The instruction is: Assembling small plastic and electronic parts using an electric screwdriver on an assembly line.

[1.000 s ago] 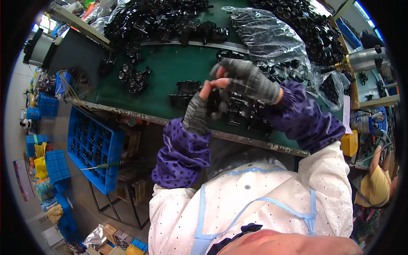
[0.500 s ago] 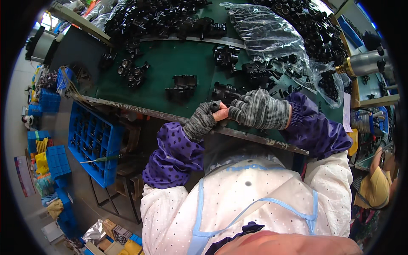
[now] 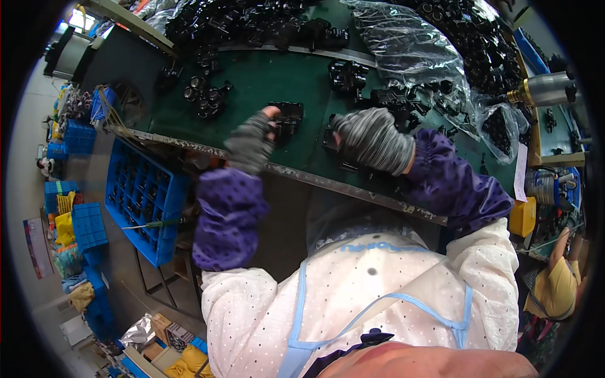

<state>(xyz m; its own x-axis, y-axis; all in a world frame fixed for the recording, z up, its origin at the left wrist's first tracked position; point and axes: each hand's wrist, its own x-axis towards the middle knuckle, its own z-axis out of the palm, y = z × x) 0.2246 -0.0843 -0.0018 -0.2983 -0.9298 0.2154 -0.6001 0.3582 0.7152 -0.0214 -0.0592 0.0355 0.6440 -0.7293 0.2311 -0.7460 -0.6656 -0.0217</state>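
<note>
On the green bench top (image 3: 252, 75), my left hand (image 3: 251, 142) in a grey striped fingerless glove reaches the left end of a black ribbed block-like part (image 3: 288, 120). Its bare fingertips are apart at that end, and the glove is blurred. To the right, my gloved right hand (image 3: 375, 140) is curled palm down over another black part (image 3: 329, 136). Only that part's left end shows; the rest lies hidden beneath the glove. Behind the right hand sits a similar black part (image 3: 348, 75).
Black parts (image 3: 239, 28) are heaped at the back, beside clear plastic sheeting (image 3: 409, 41). A cluster of round-ended parts (image 3: 207, 94) lies left. A blue divided crate (image 3: 142, 205) with a screwdriver (image 3: 154, 223) across it stands beyond the worn bench edge (image 3: 302, 178). A metal cylinder (image 3: 545, 89) juts in right.
My hands were together at the bench edge, the left around something with a dark round end. Now the left has moved left and forward to the ribbed part; the right stays near its place.
</note>
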